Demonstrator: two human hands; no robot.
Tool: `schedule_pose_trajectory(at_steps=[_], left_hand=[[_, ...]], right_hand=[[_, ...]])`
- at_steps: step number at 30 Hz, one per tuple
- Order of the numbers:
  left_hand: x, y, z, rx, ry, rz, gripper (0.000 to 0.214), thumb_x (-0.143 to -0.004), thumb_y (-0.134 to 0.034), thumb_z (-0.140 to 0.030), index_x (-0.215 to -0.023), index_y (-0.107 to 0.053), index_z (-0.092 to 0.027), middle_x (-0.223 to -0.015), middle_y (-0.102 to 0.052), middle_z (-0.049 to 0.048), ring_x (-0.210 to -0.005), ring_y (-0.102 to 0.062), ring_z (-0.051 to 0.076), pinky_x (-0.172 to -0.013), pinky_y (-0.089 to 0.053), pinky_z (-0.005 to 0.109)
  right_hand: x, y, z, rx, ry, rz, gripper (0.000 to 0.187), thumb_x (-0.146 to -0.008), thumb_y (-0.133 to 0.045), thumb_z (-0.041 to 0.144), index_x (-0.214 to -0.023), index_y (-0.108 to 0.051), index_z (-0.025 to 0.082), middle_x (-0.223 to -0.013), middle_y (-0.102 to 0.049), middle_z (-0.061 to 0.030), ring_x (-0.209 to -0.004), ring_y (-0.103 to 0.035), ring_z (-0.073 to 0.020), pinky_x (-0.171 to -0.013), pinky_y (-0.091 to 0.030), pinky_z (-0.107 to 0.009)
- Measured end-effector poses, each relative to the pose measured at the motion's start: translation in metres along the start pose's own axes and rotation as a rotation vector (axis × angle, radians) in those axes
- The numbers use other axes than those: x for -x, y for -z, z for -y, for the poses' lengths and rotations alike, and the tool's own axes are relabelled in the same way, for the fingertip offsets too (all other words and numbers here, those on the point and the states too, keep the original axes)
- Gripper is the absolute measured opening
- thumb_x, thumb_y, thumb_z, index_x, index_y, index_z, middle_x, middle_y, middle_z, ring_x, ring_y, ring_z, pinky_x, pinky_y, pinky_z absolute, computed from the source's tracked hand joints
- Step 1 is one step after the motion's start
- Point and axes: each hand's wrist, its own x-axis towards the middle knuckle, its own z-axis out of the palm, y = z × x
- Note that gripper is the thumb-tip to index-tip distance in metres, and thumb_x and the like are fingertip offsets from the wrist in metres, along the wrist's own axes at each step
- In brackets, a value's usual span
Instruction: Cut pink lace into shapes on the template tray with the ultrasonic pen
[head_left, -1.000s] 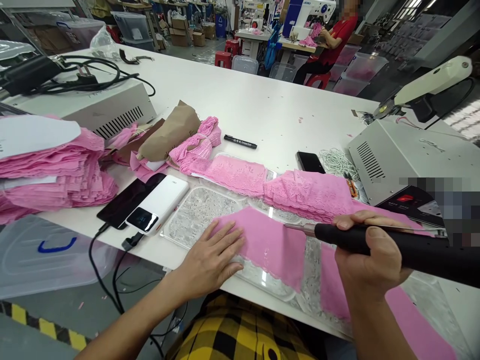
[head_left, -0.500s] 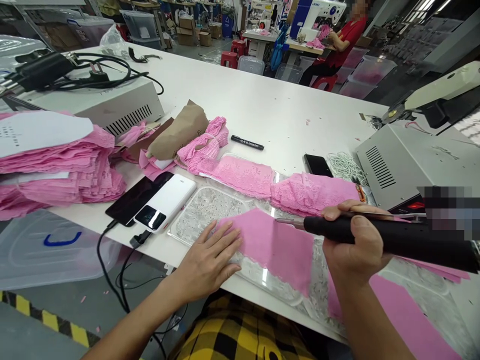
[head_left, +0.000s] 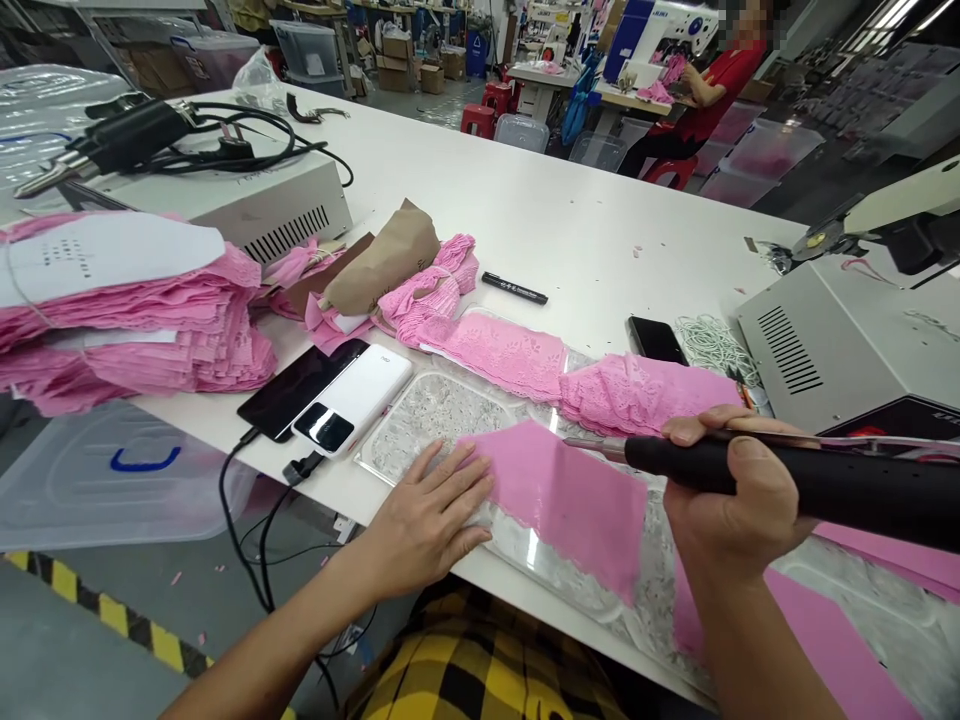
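My left hand (head_left: 435, 515) lies flat with its fingers stretched over the left edge of a pink fabric piece (head_left: 577, 500). The piece rests on a clear, grey-patterned plastic board (head_left: 427, 410), its lower edge wavy. My right hand (head_left: 739, 495) grips a black hand tool with a narrow metal tip (head_left: 675, 465). That tip is at the fabric's upper edge; whether it touches, I cannot tell. A thin metal strip (head_left: 862, 443) runs along the tool's top, its kind unclear. Behind the tool lie folded pink lace pieces (head_left: 645, 390). More pink fabric (head_left: 817, 630) lies under my right forearm.
Stacked pink lace bundles (head_left: 150, 340), a white power bank (head_left: 360, 395) and a black phone (head_left: 266, 400) are at left. Grey machine boxes (head_left: 817, 330) (head_left: 300, 215) flank the table. A marker (head_left: 514, 288) lies beyond the lace. A co-worker (head_left: 727, 90) sits at a sewing machine.
The whole view has shifted slightly, so things appear a little further right. Both hands, the tool tip and the fabric keep nearly the same places relative to each other.
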Motion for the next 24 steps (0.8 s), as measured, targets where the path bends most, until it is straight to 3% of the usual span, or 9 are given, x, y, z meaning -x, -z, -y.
schedule_pose_trajectory(at_steps=[10,14,24], left_hand=[[0.013,0.004,0.002,-0.038,0.085,0.026,0.045,-0.099,-0.045,-0.038,-0.134,-0.051,-0.01,-0.14,-0.054,0.0131,-0.14,-0.038,0.03,-0.114,-0.033,0.053],[0.013,0.002,0.003,-0.022,0.101,0.026,0.047,-0.099,-0.046,-0.04,-0.135,-0.049,-0.01,-0.14,-0.053,0.014,-0.14,-0.036,0.031,-0.113,-0.034,0.053],[0.012,0.004,0.003,0.016,0.125,0.031,0.047,-0.098,-0.046,-0.043,-0.131,-0.054,-0.011,-0.135,-0.057,0.0146,-0.136,-0.043,0.033,-0.11,-0.037,0.055]], right_hand=[[0.012,-0.036,-0.005,-0.057,-0.119,0.057,0.01,-0.063,-0.059,0.025,-0.072,-0.057,0.02,-0.072,-0.056,0.0028,-0.052,-0.053,-0.0131,-0.058,-0.047,-0.034],[0.015,-0.039,-0.009,-0.063,-0.155,0.073,0.013,-0.062,-0.061,0.027,-0.073,-0.056,0.02,-0.073,-0.056,0.0034,-0.052,-0.053,-0.0127,-0.06,-0.048,-0.035],[0.017,-0.038,-0.013,-0.055,-0.092,0.132,0.007,-0.065,-0.061,0.024,-0.07,-0.057,0.021,-0.071,-0.056,0.0025,-0.054,-0.053,-0.0145,-0.059,-0.048,-0.036]])
